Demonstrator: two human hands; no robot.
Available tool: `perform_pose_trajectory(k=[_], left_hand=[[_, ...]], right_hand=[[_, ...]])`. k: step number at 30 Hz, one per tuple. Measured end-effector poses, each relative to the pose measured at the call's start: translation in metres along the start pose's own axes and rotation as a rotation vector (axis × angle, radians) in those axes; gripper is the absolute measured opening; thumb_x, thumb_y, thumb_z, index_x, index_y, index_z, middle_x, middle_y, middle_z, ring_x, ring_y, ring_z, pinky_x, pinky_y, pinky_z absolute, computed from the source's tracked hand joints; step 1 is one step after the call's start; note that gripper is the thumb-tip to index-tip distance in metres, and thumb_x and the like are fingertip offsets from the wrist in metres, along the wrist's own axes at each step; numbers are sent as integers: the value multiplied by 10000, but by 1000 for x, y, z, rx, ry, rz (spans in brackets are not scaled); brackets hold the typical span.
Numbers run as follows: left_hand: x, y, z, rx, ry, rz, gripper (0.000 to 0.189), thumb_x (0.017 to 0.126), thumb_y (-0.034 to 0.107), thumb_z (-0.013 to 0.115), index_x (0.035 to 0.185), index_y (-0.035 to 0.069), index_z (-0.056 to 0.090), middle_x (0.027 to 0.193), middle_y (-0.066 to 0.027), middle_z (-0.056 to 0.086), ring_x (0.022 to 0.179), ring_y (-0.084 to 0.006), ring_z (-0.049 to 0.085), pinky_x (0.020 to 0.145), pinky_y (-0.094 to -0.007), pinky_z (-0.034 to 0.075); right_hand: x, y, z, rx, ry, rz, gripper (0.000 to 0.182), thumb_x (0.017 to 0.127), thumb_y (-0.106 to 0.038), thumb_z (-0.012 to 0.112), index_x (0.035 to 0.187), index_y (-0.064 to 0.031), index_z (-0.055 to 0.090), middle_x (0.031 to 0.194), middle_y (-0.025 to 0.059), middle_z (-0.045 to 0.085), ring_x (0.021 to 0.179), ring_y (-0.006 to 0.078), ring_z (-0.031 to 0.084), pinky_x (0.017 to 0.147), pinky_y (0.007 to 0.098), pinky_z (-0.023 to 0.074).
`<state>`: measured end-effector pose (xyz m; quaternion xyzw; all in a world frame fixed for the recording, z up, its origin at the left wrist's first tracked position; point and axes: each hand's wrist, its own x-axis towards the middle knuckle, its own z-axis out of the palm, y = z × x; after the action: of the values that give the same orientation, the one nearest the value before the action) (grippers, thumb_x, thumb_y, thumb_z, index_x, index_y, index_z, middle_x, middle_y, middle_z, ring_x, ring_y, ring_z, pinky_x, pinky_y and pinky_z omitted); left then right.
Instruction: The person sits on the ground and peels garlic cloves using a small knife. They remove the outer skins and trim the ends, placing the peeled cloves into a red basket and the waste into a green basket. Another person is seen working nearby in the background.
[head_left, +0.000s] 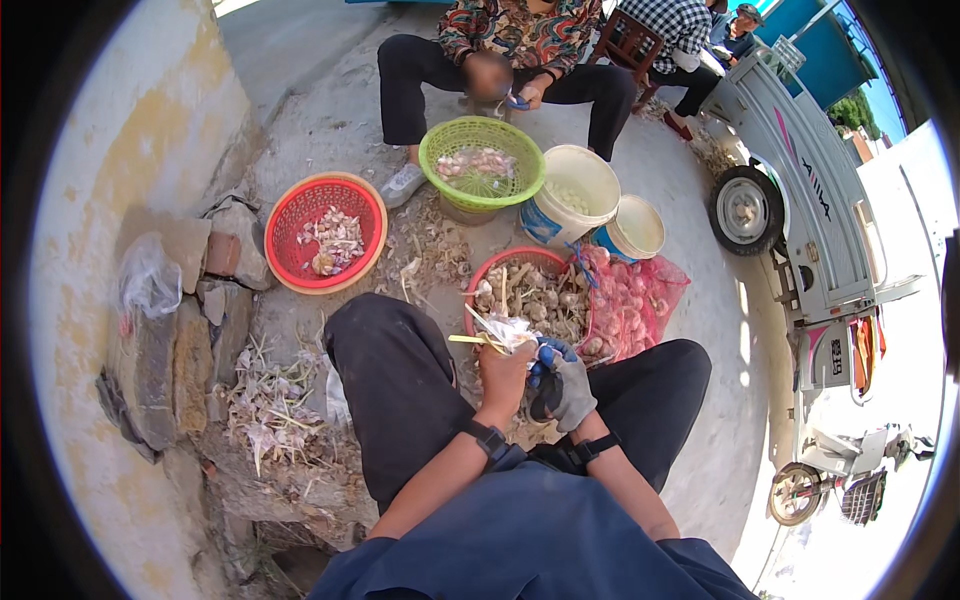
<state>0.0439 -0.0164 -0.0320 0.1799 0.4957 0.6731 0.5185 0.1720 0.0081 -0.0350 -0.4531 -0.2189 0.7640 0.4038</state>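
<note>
Bare-fingered, my left hand grips a garlic bulb with loose papery skin and pale stem pieces sticking out to the left. My right hand wears a grey glove with blue fingertips. Its curled fingers meet the left ones at the bulb's right side; whether they also hold a small tool is hidden. Just beyond both hands is a red basin full of untrimmed garlic bulbs. Against its right side leans a pink mesh sack of garlic.
A red basket holds loose cloves, and a green basket holds more. Two white buckets stand beside it. Opposite sits a person. Stones and peelings lie left; a three-wheeled cargo vehicle stands right.
</note>
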Motion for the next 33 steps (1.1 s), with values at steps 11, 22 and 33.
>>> perform_pose_trajectory(k=[11, 22, 33], left_hand=[[3, -2, -4, 181, -87, -70, 330, 857, -70, 627, 1183, -20, 598, 972, -97, 680, 803, -149, 674, 676, -305, 562], [14, -16, -6, 180, 100, 100, 329, 893, 16, 658, 1212, -28, 590, 1024, -107, 672, 810, -180, 695, 617, -310, 617], [15, 11, 3, 34, 154, 5, 219, 878, -49, 665, 1085, 9, 626, 893, -19, 655, 683, -98, 603, 583, -265, 502]], right_hand=[[9, 9, -9, 192, -92, 148, 107, 999, -137, 655, 1083, -75, 632, 831, 7, 609, 690, 148, 580, 658, 344, 549], [179, -77, 35, 92, 221, 114, 125, 1028, -171, 602, 983, -58, 573, 750, 35, 529, 617, 192, 543, 563, 322, 514], [281, -239, 202, -149, -240, 39, 224, 1071, -210, 486, 966, -59, 613, 728, 1, 580, 526, 111, 520, 434, 200, 423]])
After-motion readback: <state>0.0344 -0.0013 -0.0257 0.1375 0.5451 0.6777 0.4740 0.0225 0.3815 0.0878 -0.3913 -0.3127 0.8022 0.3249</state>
